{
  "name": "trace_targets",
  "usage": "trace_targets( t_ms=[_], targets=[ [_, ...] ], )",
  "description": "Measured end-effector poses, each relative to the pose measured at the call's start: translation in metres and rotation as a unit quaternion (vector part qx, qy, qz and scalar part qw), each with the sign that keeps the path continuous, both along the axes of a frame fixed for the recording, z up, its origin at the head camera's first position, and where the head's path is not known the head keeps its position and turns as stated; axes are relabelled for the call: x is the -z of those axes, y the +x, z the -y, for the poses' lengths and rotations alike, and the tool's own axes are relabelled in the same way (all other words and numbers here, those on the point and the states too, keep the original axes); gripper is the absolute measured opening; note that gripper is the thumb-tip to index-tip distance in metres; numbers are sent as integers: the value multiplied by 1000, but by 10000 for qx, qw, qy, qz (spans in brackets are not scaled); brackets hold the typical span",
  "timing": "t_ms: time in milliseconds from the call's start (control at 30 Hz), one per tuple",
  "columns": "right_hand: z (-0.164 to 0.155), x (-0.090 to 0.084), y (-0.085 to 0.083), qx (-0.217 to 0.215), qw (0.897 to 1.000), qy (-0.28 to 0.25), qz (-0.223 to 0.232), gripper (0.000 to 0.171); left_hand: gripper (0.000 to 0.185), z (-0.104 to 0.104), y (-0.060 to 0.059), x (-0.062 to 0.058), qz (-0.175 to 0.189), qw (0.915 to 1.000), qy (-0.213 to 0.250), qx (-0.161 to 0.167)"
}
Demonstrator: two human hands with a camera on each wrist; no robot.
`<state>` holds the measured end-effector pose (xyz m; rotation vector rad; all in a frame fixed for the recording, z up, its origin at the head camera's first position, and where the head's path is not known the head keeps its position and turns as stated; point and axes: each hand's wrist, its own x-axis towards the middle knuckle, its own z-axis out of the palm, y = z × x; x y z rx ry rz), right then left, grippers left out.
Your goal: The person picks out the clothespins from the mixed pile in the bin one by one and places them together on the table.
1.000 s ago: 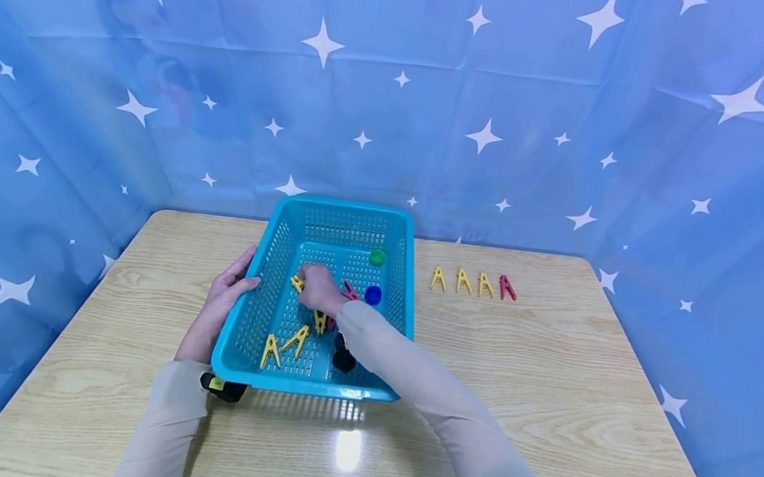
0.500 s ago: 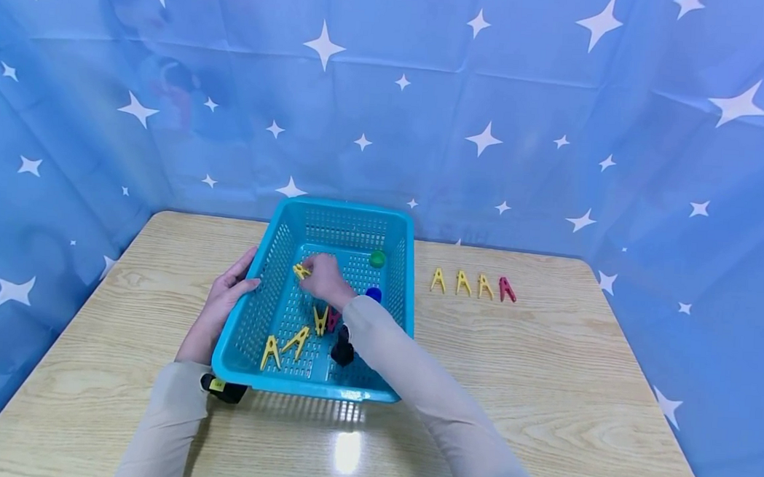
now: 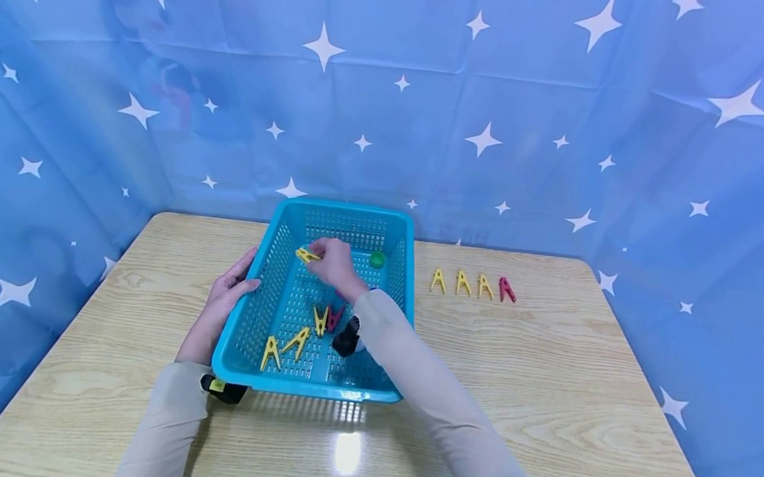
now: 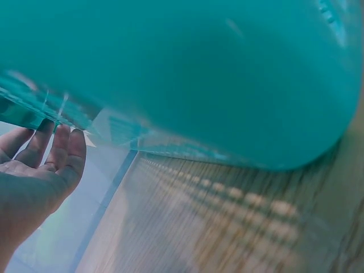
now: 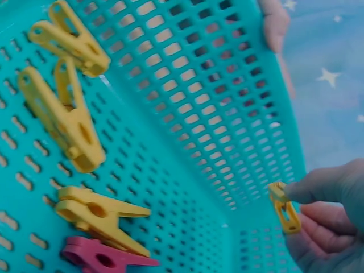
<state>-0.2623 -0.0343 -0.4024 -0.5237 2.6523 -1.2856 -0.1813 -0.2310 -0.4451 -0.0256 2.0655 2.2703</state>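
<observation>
A turquoise plastic basket (image 3: 300,387) with slotted walls stands on the wooden table. My left hand (image 3: 222,299) grips its left side, thumb over the rim and fingers along the outer wall. Inside the basket, my right hand (image 3: 336,265) pinches a yellow clothespin (image 5: 290,220) between thumb and fingers, above the floor at the far left. Nearer to me lie yellow clothespins (image 3: 271,353) and a dark red clothespin (image 3: 334,319). A round green cap-like piece (image 3: 377,259) sits at the far right; the right forearm hides part of the basket.
Right of the basket, several yellow clothespins (image 3: 462,282) and one red clothespin (image 3: 507,289) lie in a row on the table (image 3: 544,380). A blue star-patterned curtain (image 3: 534,109) hangs behind the table. The basket's raised walls surround the right hand.
My right hand has moved slightly toward the basket's far end with the yellow clothespin, which has turned in the fingers. The left hand and basket have stayed in place.
</observation>
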Motion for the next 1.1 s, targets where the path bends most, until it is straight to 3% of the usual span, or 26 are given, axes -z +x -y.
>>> trace_targets(
  t_ms=[267,533,1100],
  targets=[
    [-11,-14,-2,261,9992,-262,-142,31,59,0,0,0,-13,10000,-9,-3],
    [-27,-26,-2,437,9983,-197,-324,32,60,0,1,-2,78,10000,-47,3],
    [-78,-50,2,997,9911,-479,-747,34,60,0,2,-2,95,9998,-198,7]
  ],
)
